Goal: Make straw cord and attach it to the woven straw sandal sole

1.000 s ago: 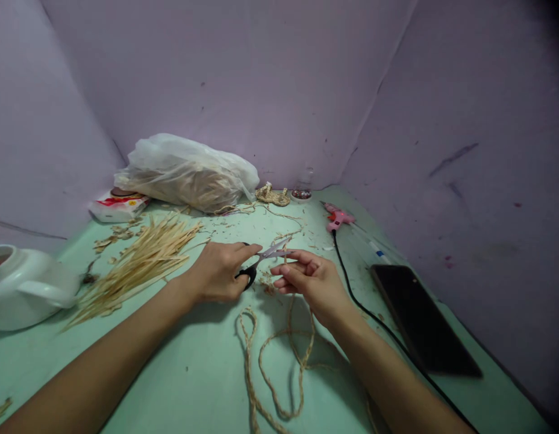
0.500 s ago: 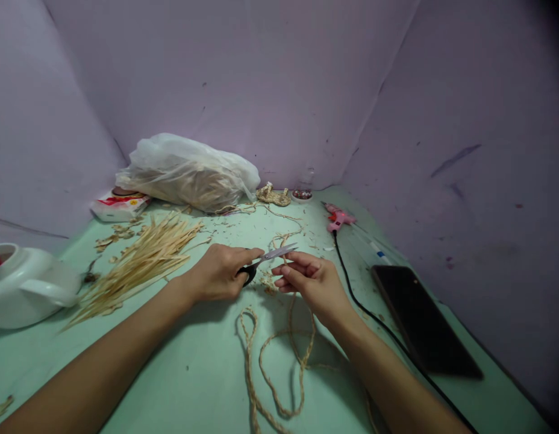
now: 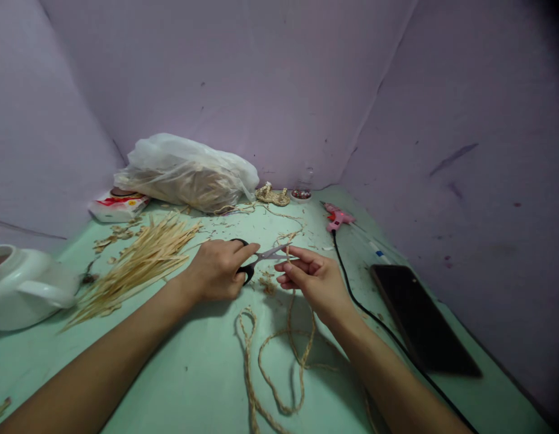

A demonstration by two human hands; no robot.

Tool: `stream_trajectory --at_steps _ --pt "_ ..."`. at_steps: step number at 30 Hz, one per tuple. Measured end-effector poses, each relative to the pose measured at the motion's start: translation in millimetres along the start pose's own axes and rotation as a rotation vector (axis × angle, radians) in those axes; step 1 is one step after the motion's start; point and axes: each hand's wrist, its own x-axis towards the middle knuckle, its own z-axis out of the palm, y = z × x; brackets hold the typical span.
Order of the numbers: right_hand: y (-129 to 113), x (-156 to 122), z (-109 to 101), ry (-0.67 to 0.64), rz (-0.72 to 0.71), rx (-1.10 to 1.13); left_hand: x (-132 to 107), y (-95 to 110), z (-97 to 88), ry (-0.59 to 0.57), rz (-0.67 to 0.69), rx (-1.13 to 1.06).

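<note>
My left hand (image 3: 220,267) grips a pair of scissors (image 3: 267,254) by its black handles, and the blades are parted. Their tips reach the upright end of a braided straw cord held by my right hand (image 3: 313,279), which pinches it between thumb and fingers. From those fingers the braided cord (image 3: 302,374) hangs down and lies in loops on the table toward me. Small straw clippings (image 3: 267,283) lie under the blades. Left of my left hand is a spread bundle of pale dry straw strips (image 3: 144,265).
A pink glue gun (image 3: 338,218) with a black cable and a dark phone (image 3: 424,319) lie at the right. A white plastic bag (image 3: 184,172), a small woven straw piece (image 3: 273,194) and a dish of beads (image 3: 301,194) sit along the back wall. A white pot (image 3: 44,289) stands at left.
The scissor blades have opened wider and dropped slightly, now around the cord's end near my right fingertips. My right hand has barely moved.
</note>
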Motion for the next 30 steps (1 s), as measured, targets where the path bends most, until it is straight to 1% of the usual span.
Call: stream_trajectory --at_steps 6,14,19,23,26,28,30 --pt "4.2 1.4 -1.1 -0.001 -0.055 -0.06 -0.5 -0.2 0.1 0.022 -0.009 0.005" --pt "9.2 3.4 -2.9 0.03 -0.096 -0.075 -1.4 -4.9 3.5 -0.012 0.025 -0.063" --pt "11.8 3.6 -4.8 0.002 -0.16 -0.116 -1.1 -5.6 1.9 -0.041 0.031 -0.164" --pt "11.0 2.7 -4.5 0.017 -0.151 -0.12 -1.3 -6.5 0.9 -0.054 0.002 -0.298" --pt "8.7 1.7 -3.7 0.017 -0.128 -0.112 0.2 -6.4 1.9 -0.036 -0.105 -0.416" --pt "7.1 1.0 -3.0 0.009 -0.117 -0.096 3.2 -4.8 2.9 0.012 -0.245 -0.522" --pt "6.2 0.2 -1.8 -0.002 -0.107 -0.092 7.8 -1.6 3.0 0.083 -0.426 -0.699"
